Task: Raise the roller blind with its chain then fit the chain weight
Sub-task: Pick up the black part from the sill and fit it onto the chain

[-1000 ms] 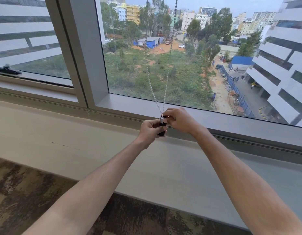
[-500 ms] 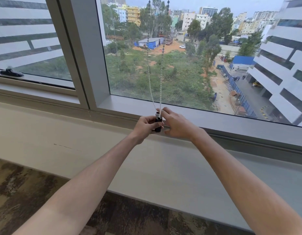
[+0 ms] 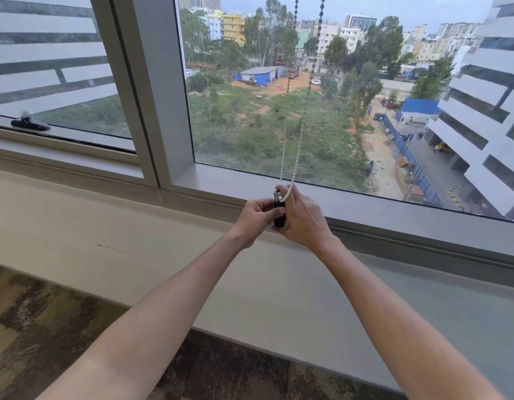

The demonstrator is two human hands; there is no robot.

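A beaded chain [image 3: 298, 145] hangs in two strands in front of the window glass, meeting in a loop just above my hands. The black chain weight [image 3: 279, 210], with a silver cap on top, stands upright between both hands over the window ledge. My left hand [image 3: 257, 216] grips the weight's body from the left. My right hand [image 3: 303, 216] wraps it from the right, with a finger holding the chain's loop against the cap. The blind itself is out of view above.
A pale sill [image 3: 163, 255] runs below the grey window frame [image 3: 151, 96]. A black window handle [image 3: 29, 124] sits at the far left. Patterned carpet [image 3: 48, 327] covers the floor beneath my arms.
Both hands stayed together on the weight and chain. The chain strands have spread apart towards the top, and the right hand closed further around the weight.
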